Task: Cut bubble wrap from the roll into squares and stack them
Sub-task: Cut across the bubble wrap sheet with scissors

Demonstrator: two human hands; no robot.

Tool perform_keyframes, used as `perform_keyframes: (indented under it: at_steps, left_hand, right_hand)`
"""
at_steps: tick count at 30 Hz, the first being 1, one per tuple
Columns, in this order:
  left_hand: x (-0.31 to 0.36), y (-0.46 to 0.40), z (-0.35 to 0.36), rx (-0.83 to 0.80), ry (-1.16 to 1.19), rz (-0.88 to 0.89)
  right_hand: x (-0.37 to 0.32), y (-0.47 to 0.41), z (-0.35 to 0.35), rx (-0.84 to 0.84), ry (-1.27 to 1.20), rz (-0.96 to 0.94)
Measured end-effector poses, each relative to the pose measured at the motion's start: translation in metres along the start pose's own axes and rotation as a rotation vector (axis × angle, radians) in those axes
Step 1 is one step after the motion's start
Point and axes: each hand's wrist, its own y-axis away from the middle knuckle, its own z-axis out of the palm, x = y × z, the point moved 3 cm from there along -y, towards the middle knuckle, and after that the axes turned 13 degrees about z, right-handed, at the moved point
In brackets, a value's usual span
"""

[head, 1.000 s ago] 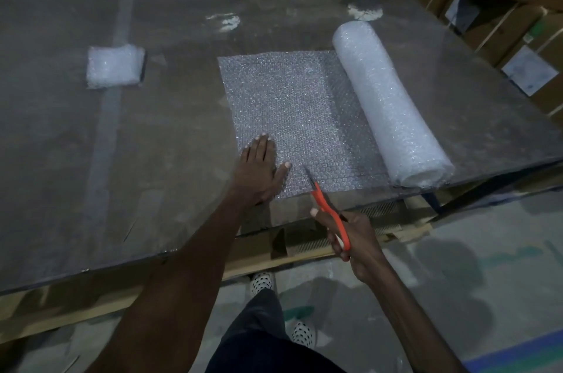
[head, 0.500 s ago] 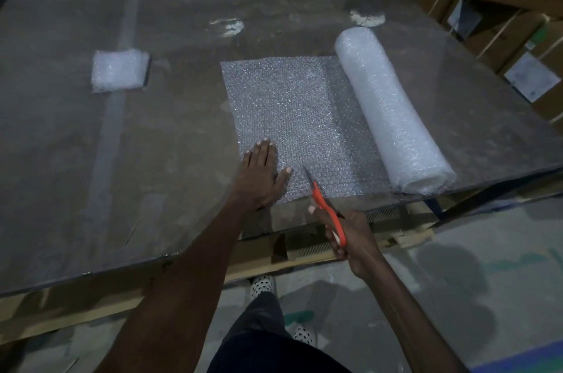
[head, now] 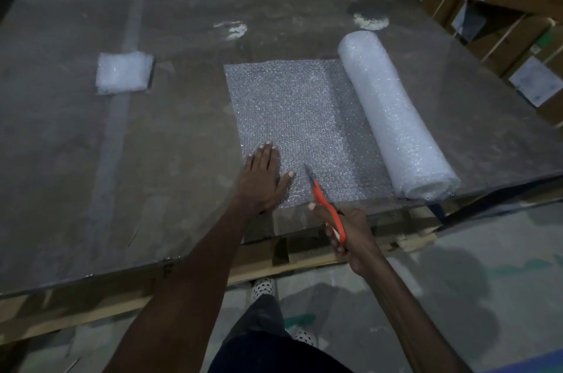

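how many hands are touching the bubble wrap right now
1. The left hand presses flat on the unrolled sheet near its front left corner. The right hand holds the orange scissors at the sheet's front edge.

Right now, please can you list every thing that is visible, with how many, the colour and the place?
bubble wrap roll: one, whitish clear, right part of the table, lying on its side.
unrolled sheet: one, clear, flat on the table, left of the roll and joined to it.
stack of squares: one, whitish, far left on the table.
scissors: one pair, orange handles, blades on the sheet's near edge.
table: one, dark grey.
cardboard boxes: several, brown, far right.
left hand: flat on the sheet, presses it.
right hand: grips the scissors.
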Motion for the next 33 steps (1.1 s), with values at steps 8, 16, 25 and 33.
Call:
perform_keyframes:
  at_steps: [8,16,25,33]
  left_hand:
    - [0.001,0.0,0.0,-0.002,0.002,-0.007]
    - [0.002,0.0,0.0,-0.006,-0.003,-0.006]
    - [-0.003,-0.005,-0.006,0.046,0.044,0.003]
    - [-0.029,-0.04,-0.024,0.106,-0.061,0.019]
  right_hand:
    - [0.0,0.0,0.0,-0.021,0.003,-0.007]
    - [-0.012,-0.002,0.006,-0.002,0.004,-0.008]
    - [-0.012,-0.006,0.005,-0.006,0.003,-0.021]
    - [-0.024,-0.012,0.013,0.03,-0.001,0.004]
